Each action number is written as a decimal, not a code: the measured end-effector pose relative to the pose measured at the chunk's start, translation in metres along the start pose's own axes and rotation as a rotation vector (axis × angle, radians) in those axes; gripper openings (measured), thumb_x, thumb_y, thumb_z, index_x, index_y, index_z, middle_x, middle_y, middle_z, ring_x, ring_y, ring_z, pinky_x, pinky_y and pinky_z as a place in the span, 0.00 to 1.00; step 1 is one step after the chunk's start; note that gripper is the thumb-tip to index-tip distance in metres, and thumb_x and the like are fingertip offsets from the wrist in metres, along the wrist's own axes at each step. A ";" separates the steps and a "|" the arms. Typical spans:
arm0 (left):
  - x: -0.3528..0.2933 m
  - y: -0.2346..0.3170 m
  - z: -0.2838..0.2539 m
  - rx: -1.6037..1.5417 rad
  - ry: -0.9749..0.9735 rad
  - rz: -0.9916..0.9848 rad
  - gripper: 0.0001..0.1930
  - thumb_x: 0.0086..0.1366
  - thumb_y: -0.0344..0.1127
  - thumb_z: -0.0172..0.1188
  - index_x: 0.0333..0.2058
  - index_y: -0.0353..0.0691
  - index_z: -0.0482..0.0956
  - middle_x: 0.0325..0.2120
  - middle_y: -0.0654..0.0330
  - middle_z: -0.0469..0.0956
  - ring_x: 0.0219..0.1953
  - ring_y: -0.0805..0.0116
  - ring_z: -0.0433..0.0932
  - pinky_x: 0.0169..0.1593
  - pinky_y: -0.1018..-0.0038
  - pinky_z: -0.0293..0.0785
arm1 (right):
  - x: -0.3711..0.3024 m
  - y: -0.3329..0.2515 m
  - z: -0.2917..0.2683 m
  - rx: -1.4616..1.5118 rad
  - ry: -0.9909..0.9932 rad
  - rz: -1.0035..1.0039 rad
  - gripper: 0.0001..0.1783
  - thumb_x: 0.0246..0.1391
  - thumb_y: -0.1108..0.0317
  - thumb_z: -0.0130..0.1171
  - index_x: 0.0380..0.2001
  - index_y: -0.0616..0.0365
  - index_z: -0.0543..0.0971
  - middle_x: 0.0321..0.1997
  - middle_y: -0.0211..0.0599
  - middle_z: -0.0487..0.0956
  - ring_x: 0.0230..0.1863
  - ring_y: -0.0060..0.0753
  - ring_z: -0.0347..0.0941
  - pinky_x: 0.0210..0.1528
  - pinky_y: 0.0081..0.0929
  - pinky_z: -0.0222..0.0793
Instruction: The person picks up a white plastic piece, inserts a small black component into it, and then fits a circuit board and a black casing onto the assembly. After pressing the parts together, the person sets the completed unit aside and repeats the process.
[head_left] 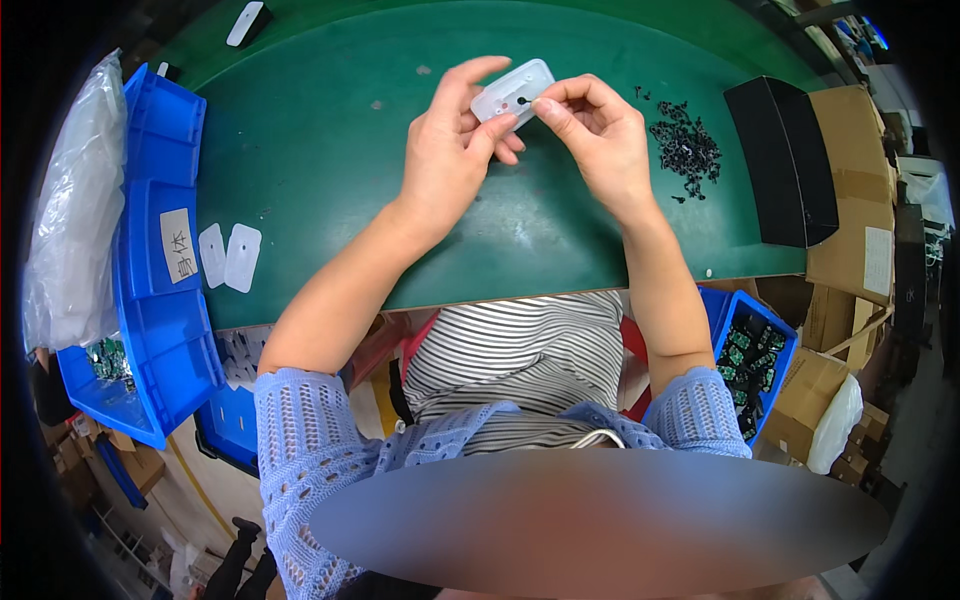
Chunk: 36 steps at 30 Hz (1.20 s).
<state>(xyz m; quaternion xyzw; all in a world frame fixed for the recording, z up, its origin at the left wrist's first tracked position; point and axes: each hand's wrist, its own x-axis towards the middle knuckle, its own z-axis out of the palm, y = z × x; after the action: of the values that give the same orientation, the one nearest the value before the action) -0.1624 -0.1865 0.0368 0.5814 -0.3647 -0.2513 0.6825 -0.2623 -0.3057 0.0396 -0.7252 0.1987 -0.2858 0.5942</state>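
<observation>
My left hand (455, 135) grips a white plastic cover (513, 86) by its edges, tilted above the green table, with the hollow inner side turned up. Between thumb and forefinger, my right hand (597, 130) pinches a small black part (523, 101) with a round end, which lies against the inside of the cover. Its exact kind is too small to tell. To the right of that hand, a pile of similar small black parts (686, 150) is spread on the table. Two more white covers (242, 257) lie side by side at the table's left.
Blue bins (165, 130) line the left edge, with a clear plastic bag (80, 220) beside them. At the right stand a black box (782, 160) and cardboard cartons (850, 185). A blue bin of circuit boards (750, 355) sits below the table's right front edge.
</observation>
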 end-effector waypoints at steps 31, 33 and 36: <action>-0.003 0.002 -0.007 -0.113 -0.089 -0.184 0.07 0.60 0.29 0.55 0.34 0.32 0.71 0.24 0.60 0.75 0.25 0.78 0.73 0.32 0.83 0.70 | -0.002 -0.015 -0.007 -0.274 -0.050 -0.103 0.17 0.40 0.63 0.66 0.31 0.59 0.74 0.31 0.28 0.71 0.30 0.18 0.61 0.32 0.18 0.61; -0.003 0.003 -0.008 -0.089 -0.117 -0.197 0.07 0.60 0.29 0.54 0.34 0.32 0.71 0.24 0.60 0.75 0.25 0.78 0.73 0.32 0.83 0.70 | -0.001 -0.015 -0.012 -0.106 -0.146 0.107 0.15 0.40 0.64 0.66 0.29 0.60 0.74 0.26 0.26 0.72 0.29 0.17 0.63 0.31 0.17 0.61; -0.003 0.005 -0.006 -0.068 -0.156 -0.228 0.06 0.60 0.29 0.54 0.34 0.32 0.71 0.24 0.60 0.74 0.25 0.78 0.72 0.32 0.83 0.70 | 0.003 -0.020 -0.021 -0.172 -0.261 0.165 0.14 0.40 0.64 0.66 0.27 0.60 0.74 0.23 0.25 0.72 0.26 0.17 0.63 0.30 0.17 0.61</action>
<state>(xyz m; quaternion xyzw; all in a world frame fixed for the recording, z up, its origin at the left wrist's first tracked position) -0.1604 -0.1796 0.0407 0.5744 -0.3396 -0.3837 0.6384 -0.2744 -0.3187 0.0626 -0.7855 0.2027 -0.1215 0.5720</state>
